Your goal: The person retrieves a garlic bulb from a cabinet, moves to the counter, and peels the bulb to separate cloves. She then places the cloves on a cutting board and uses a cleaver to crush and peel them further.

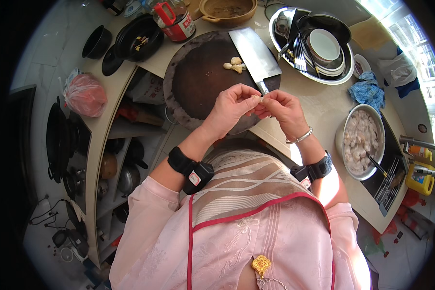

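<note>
My left hand (236, 105) and my right hand (284, 110) meet over the near right edge of the round dark chopping board (188, 92). Between their pinched fingertips is a small pale garlic clove (260, 98), mostly covered by the fingers. Several more garlic cloves (235, 65) lie in a little heap on the board, beyond my hands. Beside them a broad cleaver (254, 50) rests flat across the board's right edge, its handle pointing back toward my fingers and partly hidden by them.
At the back right stands a large basin (345, 77) of bowls, plates and chopsticks. A metal pot of pale chunks (360, 140) sits by the sink, near a blue cloth (367, 91). Leftward are a black pan (141, 38), a red-lidded jar (176, 24) and a bagged red bundle (86, 94).
</note>
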{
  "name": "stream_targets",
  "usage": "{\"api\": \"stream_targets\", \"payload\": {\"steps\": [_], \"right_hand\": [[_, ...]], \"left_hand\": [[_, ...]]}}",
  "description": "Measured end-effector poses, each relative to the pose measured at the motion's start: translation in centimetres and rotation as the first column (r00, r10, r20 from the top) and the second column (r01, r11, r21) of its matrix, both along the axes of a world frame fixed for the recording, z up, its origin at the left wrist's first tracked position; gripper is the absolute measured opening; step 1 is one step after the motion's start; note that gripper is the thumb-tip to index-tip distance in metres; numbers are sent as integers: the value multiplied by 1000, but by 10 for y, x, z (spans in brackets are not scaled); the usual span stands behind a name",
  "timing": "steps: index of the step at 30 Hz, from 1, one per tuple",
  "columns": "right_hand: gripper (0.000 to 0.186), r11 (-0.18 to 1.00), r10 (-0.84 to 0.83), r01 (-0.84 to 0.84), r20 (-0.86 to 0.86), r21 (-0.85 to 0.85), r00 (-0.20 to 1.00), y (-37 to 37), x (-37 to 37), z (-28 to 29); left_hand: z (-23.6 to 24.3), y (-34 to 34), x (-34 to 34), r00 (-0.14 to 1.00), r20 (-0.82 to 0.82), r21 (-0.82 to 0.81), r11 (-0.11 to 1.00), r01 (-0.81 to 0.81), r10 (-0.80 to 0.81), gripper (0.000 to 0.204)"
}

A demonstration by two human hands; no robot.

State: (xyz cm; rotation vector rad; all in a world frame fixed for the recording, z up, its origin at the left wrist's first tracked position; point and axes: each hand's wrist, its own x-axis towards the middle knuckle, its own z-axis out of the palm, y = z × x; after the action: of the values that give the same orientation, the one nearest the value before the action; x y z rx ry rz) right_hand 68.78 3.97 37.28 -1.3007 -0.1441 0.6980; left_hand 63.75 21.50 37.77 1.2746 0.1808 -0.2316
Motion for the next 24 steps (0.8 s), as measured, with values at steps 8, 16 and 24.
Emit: {"api": "stream_targets", "payload": {"steps": [8,16,24], "right_hand": [[13,964,-46,107,-246,242,968,3,1,4],[11,992,-74,78,-36,96,997,7,1,-5],[18,982,-13,70,-307,174,952,5,4,-2]], "left_hand": [[-1,5,7,997,-74,-367,929,-47,21,13],[-9,6,6,992,-120,-418,905,-80,33,13],[-4,17,11,995,-74,-393,916,-84,60,16]]}}
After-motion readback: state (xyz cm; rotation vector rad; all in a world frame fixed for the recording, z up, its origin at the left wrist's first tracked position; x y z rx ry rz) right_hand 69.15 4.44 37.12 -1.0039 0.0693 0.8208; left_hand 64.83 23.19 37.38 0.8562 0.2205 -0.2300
